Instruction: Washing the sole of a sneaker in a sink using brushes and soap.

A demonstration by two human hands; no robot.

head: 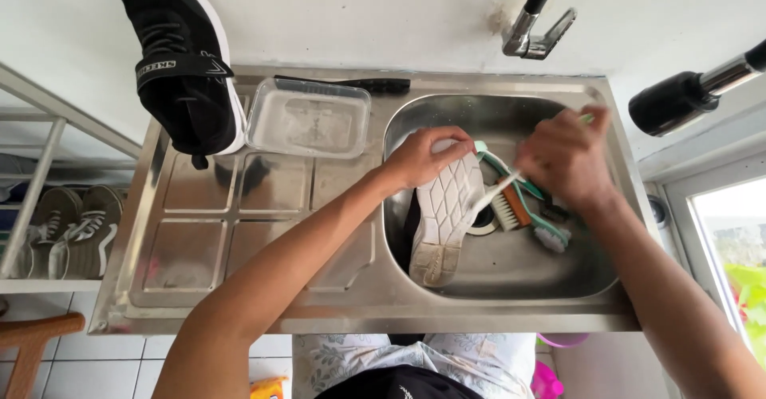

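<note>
Head view, my left hand (421, 158): my grip is clenched around the end of a shoe (447, 211), fingers wrapped over its upper edge, holding it sole-up.
Head view, the shoe: it lies tilted inside the sink basin (558, 275), white patterned sole facing me, dark upper underneath, the near end of the sole stained brown.
Head view, my right hand (565, 158): my grip is closed on the handle of a small brush (496, 191); its white shaft runs down and left from my fingers, and its tip touches the sole.
Head view, in the basin: a wooden scrubbing brush (511, 207) lies just beside the shoe, and a teal-and-white long-handled brush (533, 217) lies across it under my right hand.
Head view, draining board (199, 239): on the left of the steel sink, ribbed in panels, carrying a clear plastic container (309, 117) near its back edge.
Head view, second shoe (182, 64): black with a white sole, leaning against the wall at the back left corner, well apart from my hands.
Head view, tap (536, 16): it sticks out from the wall above the basin.
Head view, far left: a pair of grey sneakers (76, 227) sits on a low rack (32, 191).
</note>
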